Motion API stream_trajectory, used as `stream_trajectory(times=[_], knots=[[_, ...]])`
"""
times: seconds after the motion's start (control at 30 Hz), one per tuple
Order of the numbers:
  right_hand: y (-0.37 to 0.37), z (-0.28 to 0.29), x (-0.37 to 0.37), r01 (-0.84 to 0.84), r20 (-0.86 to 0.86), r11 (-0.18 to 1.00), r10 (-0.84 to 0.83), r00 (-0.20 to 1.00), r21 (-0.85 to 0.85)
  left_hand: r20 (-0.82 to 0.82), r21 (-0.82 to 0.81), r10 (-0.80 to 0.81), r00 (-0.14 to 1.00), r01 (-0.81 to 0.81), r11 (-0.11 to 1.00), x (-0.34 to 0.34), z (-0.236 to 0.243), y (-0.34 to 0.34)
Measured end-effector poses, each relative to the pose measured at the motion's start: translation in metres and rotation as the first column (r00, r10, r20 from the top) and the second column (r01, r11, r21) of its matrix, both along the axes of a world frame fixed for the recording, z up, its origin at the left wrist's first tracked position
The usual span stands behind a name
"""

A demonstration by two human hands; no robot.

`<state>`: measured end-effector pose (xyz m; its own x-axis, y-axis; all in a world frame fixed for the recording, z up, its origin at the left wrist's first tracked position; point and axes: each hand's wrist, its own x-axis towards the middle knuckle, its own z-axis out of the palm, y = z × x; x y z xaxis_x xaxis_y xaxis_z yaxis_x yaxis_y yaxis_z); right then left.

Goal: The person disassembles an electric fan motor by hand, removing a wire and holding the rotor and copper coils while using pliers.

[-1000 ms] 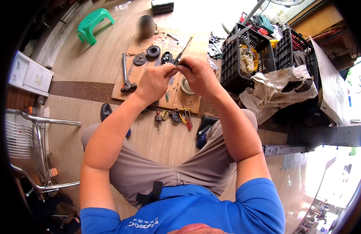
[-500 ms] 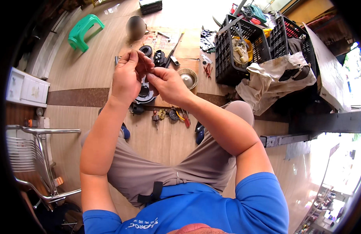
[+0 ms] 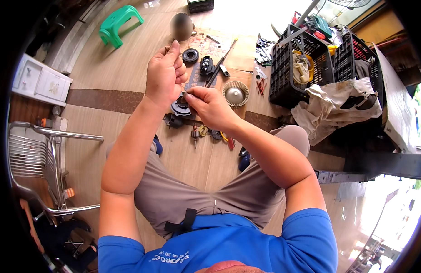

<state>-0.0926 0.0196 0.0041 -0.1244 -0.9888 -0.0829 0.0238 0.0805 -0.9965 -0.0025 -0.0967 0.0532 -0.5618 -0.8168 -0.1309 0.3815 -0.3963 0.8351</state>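
My left hand [image 3: 165,77] is raised over the work spot, its fingers curled and the thumb pressed to the forefinger. Below and to the right, my right hand [image 3: 209,107] pinches with thumb and forefinger. A thin strand seems to run between the two hands, too fine to name. Beneath them lies a round part with a pale rim [image 3: 182,107], partly covered by the hands. Beyond are a black ring [image 3: 190,55] and a black housing [image 3: 207,66]. To the right sits a blower wheel [image 3: 235,94]. Nearer me lie a motor armature [image 3: 195,133] and a black cylindrical part [image 3: 173,120].
Flattened cardboard [image 3: 240,52] covers part of the tiled floor. Black crates [image 3: 283,73] with cloth [image 3: 328,107] stand at right. A green stool [image 3: 119,25] is at far left, a metal chair [image 3: 33,154] at near left. Red-handled pliers [image 3: 231,143] lie between my feet.
My hands have drawn farther apart: the left is higher, the right lower. The whole view has shifted, so the surroundings sit farther right and slightly lower.
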Motion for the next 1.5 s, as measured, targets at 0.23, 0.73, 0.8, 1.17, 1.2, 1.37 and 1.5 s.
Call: stream_trajectory(times=[0.23, 0.73, 0.8, 1.17, 1.2, 1.37, 1.5], knots=[[0.008, 0.013, -0.002, -0.094, 0.158, 0.995, 0.086, 0.984, 0.043, 0.036, 0.026, 0.044, 0.998, -0.045, 0.999, 0.000, -0.001, 0.000], [0.015, 0.028, -0.043, -0.240, -0.831, 0.951, -0.030, 0.556, -0.195, 0.322, 0.049, -0.223, 0.920, 0.219, 0.975, 0.003, -0.020, 0.001], [0.013, 0.029, -0.047, -0.250, -0.834, 0.943, -0.049, 0.549, -0.220, 0.359, 0.030, -0.256, 0.898, 0.263, 0.964, -0.001, -0.021, 0.010], [0.010, 0.028, -0.065, -0.285, -0.853, 0.923, -0.081, 0.516, -0.260, 0.554, -0.131, -0.273, 0.787, 0.406, 0.904, -0.007, -0.021, 0.028], [0.009, 0.026, -0.066, -0.285, -0.854, 0.923, -0.080, 0.515, -0.259, 0.565, -0.106, -0.314, 0.763, 0.445, 0.889, -0.006, -0.021, 0.027], [0.006, 0.029, -0.081, -0.212, -0.839, 0.955, -0.063, 0.541, -0.208, 0.608, -0.039, -0.440, 0.661, 0.578, 0.815, -0.001, -0.022, 0.017], [0.005, 0.031, -0.089, -0.190, -0.787, 0.934, -0.131, 0.603, -0.301, 0.561, -0.081, -0.518, 0.646, 0.665, 0.742, -0.001, -0.023, 0.021]])
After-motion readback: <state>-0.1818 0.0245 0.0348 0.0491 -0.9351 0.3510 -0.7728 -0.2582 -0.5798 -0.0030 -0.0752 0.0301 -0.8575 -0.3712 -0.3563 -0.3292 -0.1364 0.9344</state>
